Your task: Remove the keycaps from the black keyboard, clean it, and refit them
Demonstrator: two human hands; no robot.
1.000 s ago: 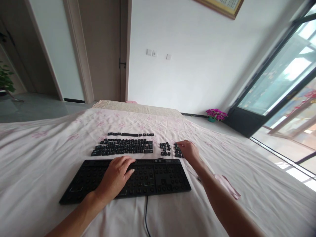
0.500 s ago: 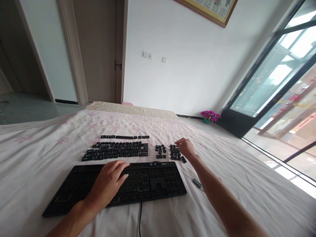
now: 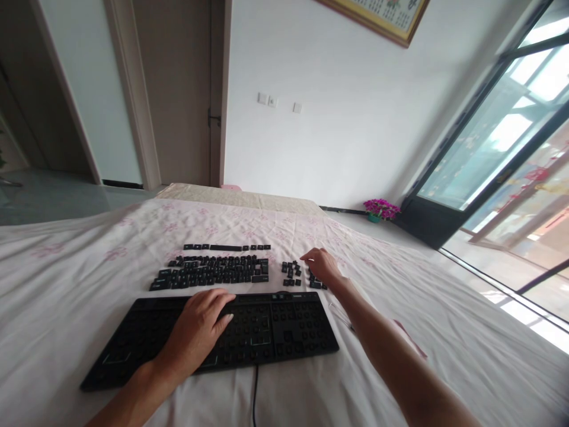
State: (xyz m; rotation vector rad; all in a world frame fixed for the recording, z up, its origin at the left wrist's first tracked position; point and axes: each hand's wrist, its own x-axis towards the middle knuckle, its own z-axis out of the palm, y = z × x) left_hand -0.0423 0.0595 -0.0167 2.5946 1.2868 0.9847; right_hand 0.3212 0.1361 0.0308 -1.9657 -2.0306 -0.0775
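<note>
A black keyboard (image 3: 291,332), stripped of its keycaps, lies on the sheet with its cable toward me. My left hand (image 3: 205,320) rests over its middle, thumb and fingers apart. Beyond it are loose black keycaps (image 3: 217,270) in a dense block, with a spacebar (image 3: 226,248) in a separate row behind. My right hand (image 3: 320,264) is above the gap between a small keycap group (image 3: 291,273) and the right-hand keycap group (image 3: 316,283), partly covering the latter. Its fingertips are drawn together; anything between them is too small to make out.
A thin wire tool (image 3: 341,315) lies right of the keyboard, partly hidden by my right forearm. A reddish strip (image 3: 409,338) shows beyond that forearm. The patterned sheet (image 3: 133,237) is wrinkled. A pot of magenta flowers (image 3: 381,209) stands on the floor by the glass door.
My right hand has moved left from the right-hand keycap group toward the small group, and its forearm now covers more of the wire tool. My left hand stays on the keyboard.
</note>
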